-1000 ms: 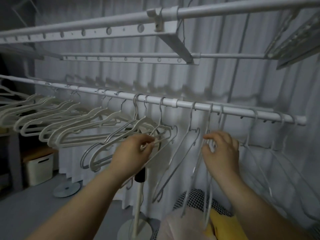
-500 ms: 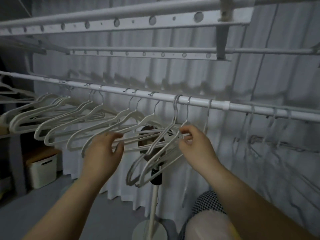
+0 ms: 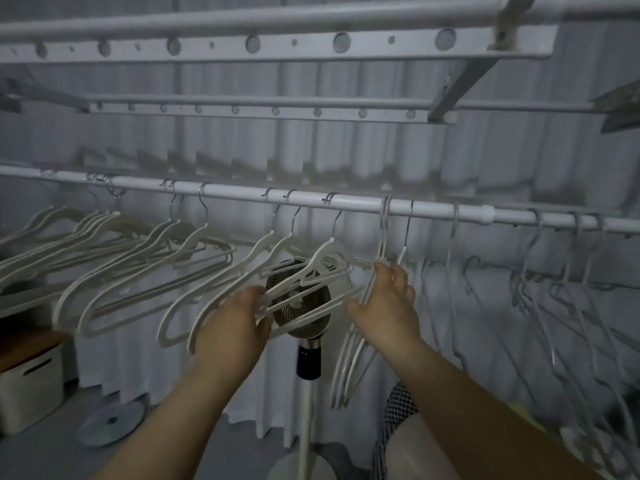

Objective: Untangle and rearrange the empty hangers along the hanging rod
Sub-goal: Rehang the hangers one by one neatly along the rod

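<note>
Thick white hangers are hooked on the hanging rod, fanned toward 9 o'clock. The nearest ones' arms are clenched by the left hand fingers, likely to steady them. Thin hangers at 3 o'clock are touched by the right hand. Its fingers are spread and its grip cannot be told; they are probably being separated.

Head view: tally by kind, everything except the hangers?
Hands: 2 (left hand gripping white hangers, right hand)
Hanging rod: 1
Perforated rails: 2
Standing fan: 1
Storage box: 1
Total: 7
</note>
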